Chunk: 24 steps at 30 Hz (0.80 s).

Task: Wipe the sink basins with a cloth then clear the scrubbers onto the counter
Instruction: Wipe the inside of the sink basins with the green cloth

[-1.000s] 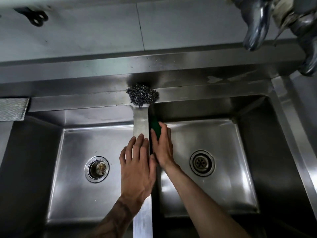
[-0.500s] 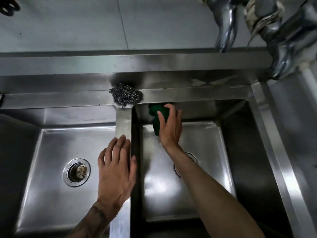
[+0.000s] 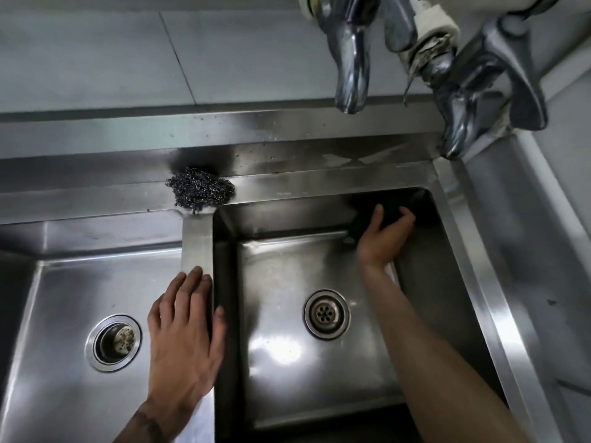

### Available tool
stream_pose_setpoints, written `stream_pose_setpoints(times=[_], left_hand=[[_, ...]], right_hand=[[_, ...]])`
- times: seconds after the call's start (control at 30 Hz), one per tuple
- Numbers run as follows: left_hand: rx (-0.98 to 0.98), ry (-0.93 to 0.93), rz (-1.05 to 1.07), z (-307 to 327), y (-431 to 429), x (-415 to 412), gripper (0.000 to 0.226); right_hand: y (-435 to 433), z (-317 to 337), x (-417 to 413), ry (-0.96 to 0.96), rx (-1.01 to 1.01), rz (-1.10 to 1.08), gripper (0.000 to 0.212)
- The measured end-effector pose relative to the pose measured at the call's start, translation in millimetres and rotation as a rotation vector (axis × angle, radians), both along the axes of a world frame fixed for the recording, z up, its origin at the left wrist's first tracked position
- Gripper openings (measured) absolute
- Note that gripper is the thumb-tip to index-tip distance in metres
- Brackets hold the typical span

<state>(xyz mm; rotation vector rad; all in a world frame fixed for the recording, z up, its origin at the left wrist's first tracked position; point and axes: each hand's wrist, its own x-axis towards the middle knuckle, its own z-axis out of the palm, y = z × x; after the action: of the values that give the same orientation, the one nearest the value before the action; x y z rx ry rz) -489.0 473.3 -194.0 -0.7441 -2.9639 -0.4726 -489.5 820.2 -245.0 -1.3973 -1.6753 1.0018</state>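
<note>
Cloth [image 3: 388,219] gripped by right hand [image 3: 382,239] at basin's far corner; left hand [image 3: 184,334] flat, open.

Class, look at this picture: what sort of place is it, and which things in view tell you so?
Probably a kitchen washing-up area: a stainless steel double sink, taps on a tiled wall, and a steel wool scrubber on the rim.

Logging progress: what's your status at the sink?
Left hand flat on divider. Right hand pressing dark cloth into right basin's far corner. Steel scrubber untouched.
</note>
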Motion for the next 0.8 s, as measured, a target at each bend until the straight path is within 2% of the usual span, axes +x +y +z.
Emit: stream_pose_setpoints(times=[0.1, 0.3, 0.43, 0.57, 0.7, 0.8], left_hand=[[0.001, 0.0, 0.004, 1.1, 0.7, 0.4, 0.054], [-0.007, -0.006, 0.0, 1.3, 0.4, -0.9, 0.055], [-0.001, -0.008, 0.004, 0.8, -0.3, -0.4, 0.055], [0.006, -0.004, 0.0, 0.7, 0.2, -0.4, 0.055], [0.007, -0.021, 0.004, 2.6, 0.5, -0.8, 0.056], [-0.027, -0.031, -0.004, 2.3, -1.1, -1.6, 0.056]], right_hand=[[-49.2, 4.1, -27.6, 0.07, -0.167, 0.099, 0.048], [-105.6, 12.9, -29.3, 0.098, -0.236, 0.386, 0.046], [-104.9, 49.8, -25.3, 0.151, -0.108, 0.382, 0.039], [-104.2, 76.5, -59.3, 0.138, 0.075, 0.422, 0.04], [-119.7, 67.2, -84.6, -0.1, 0.164, 0.405, 0.054], [-126.9, 62.1, -92.2, -0.26, 0.293, 0.406, 0.052]])
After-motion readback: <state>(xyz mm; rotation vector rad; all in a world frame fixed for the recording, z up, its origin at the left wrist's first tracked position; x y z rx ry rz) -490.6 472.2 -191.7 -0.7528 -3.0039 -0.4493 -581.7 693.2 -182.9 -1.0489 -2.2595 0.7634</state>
